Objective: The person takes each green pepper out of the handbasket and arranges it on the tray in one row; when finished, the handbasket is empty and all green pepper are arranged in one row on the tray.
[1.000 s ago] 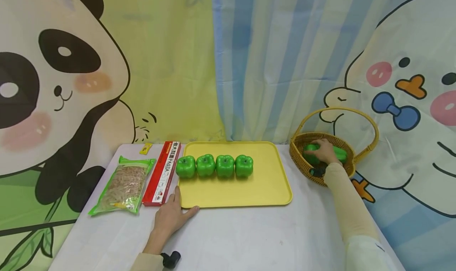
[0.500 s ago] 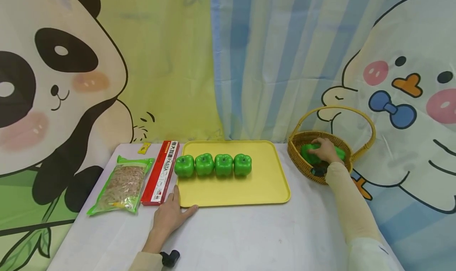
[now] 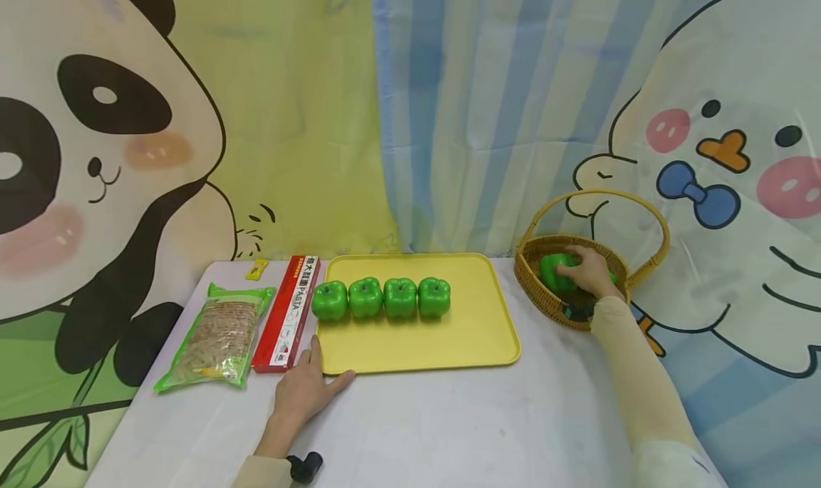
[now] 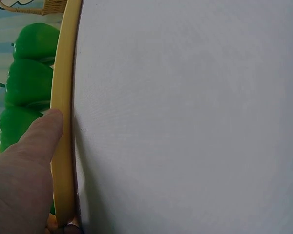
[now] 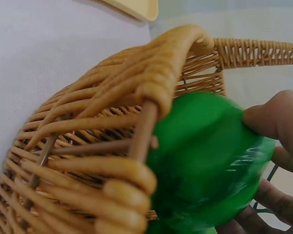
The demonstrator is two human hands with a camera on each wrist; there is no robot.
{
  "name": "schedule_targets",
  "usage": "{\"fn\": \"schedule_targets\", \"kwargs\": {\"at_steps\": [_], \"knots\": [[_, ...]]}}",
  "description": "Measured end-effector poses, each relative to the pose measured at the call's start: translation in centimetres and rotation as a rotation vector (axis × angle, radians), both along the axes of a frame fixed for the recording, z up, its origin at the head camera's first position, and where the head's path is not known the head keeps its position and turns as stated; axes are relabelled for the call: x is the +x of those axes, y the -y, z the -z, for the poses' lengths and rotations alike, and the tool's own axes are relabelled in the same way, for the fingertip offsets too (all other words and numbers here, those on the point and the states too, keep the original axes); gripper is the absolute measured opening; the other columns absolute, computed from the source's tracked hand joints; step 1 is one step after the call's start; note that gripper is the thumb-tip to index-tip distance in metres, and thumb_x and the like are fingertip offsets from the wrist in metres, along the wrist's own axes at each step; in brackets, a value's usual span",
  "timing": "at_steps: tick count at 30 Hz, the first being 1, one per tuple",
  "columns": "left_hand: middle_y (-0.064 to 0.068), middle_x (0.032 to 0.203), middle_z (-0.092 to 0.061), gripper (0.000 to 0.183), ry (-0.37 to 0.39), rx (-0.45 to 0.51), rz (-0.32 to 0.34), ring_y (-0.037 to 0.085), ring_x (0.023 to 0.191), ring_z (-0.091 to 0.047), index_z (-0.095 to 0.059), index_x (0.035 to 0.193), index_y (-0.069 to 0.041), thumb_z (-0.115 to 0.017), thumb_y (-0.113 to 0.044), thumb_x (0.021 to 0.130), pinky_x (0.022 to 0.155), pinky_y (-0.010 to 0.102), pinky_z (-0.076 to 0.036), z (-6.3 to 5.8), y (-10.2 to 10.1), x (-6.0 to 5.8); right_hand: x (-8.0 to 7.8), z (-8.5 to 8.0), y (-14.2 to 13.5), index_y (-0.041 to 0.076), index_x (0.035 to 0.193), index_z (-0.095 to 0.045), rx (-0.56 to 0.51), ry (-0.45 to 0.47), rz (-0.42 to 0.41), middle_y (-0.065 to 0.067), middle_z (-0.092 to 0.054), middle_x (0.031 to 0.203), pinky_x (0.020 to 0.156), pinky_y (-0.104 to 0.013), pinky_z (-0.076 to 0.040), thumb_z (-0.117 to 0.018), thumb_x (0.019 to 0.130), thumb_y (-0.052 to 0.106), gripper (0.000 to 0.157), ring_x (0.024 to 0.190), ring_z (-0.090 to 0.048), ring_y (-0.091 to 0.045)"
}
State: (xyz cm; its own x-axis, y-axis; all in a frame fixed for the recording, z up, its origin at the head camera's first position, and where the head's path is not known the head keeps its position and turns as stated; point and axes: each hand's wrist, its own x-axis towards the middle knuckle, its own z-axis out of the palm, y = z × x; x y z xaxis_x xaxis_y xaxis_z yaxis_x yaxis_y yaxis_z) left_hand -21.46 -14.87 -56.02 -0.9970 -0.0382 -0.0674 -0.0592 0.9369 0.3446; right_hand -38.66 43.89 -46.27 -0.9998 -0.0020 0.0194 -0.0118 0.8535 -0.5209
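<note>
A row of several green bell peppers (image 3: pixel 400 298) lies across a yellow tray (image 3: pixel 474 342). My left hand (image 3: pixel 303 392) rests at the tray's front left corner, thumb stretched along the front edge and fingers along the left side. In the left wrist view its thumb lies on the tray rim (image 4: pixel 63 146). At the right, my right hand (image 3: pixel 591 271) reaches into a wicker basket (image 3: pixel 539 296) and grips a green bell pepper (image 3: pixel 556 271). The right wrist view has thumb and fingers around this pepper (image 5: pixel 205 156), inside the basket wall. More green shows behind the hand, mostly hidden.
Left of the tray lie a red and white pasta box (image 3: pixel 287 313) and a clear, green-edged bag of noodles (image 3: pixel 221 335). A small yellow packet (image 3: pixel 257 269) is near the back edge. The basket's tall handle (image 3: pixel 599 192) arches over it. Printed curtains hang behind the table.
My right hand has shifted slightly in the basket, and the pepper has turned and come up a little in its grip. The left hand stays at the tray corner. The head view has drifted slightly.
</note>
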Motion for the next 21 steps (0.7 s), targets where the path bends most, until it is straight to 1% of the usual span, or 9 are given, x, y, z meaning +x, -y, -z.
{"fn": "schedule_targets", "kwargs": {"at_steps": [5,9,14,17,21], "knots": [[0.027,0.136,-0.054,0.119,-0.011,0.000,-0.003,0.030,0.084,-0.060,-0.023,0.156,0.007,-0.065,-0.074,0.080,0.076,0.049,-0.056,0.1,0.1,0.0,0.5,-0.2,0.0,-0.002,0.147,-0.045,0.012,-0.065,0.007,-0.036,-0.041,0.145,0.099,-0.064,-0.045,-0.065,0.097,0.038,0.067,0.127,-0.045,-0.053],[0.028,0.138,-0.054,0.119,-0.010,0.001,-0.007,0.032,0.088,-0.062,-0.022,0.156,0.007,-0.066,-0.073,0.080,0.078,0.050,-0.056,0.1,0.1,0.1,1.3,-0.5,0.0,-0.003,0.143,-0.050,0.014,-0.141,0.009,-0.037,-0.043,0.142,0.097,-0.066,-0.044,-0.066,0.096,0.033,0.061,0.123,-0.046,-0.054],[0.028,0.139,-0.053,0.118,-0.018,0.002,0.006,0.035,0.091,-0.064,-0.023,0.156,0.008,-0.065,-0.073,0.081,0.080,0.051,-0.056,0.1,-0.1,0.0,2.2,-1.3,0.0,-0.006,0.135,-0.056,-0.012,-0.252,0.004,-0.036,-0.047,0.137,0.090,-0.064,-0.047,-0.069,0.095,0.026,0.053,0.116,-0.050,-0.052],[0.028,0.139,-0.053,0.118,-0.019,0.000,0.006,0.034,0.091,-0.064,-0.023,0.156,0.008,-0.064,-0.074,0.081,0.079,0.051,-0.056,0.2,-0.1,-0.1,2.5,-1.7,0.2,-0.005,0.135,-0.056,-0.035,-0.275,-0.004,-0.036,-0.047,0.138,0.088,-0.064,-0.049,-0.068,0.095,0.026,0.052,0.116,-0.050,-0.052],[0.027,0.138,-0.054,0.119,-0.017,-0.002,-0.005,0.034,0.090,-0.063,-0.023,0.156,0.007,-0.065,-0.074,0.080,0.080,0.051,-0.056,0.3,-0.1,-0.1,2.9,-2.2,0.5,-0.002,0.139,-0.052,-0.056,-0.254,-0.007,-0.035,-0.046,0.141,0.094,-0.065,-0.048,-0.066,0.097,0.031,0.056,0.120,-0.050,-0.055]]}}
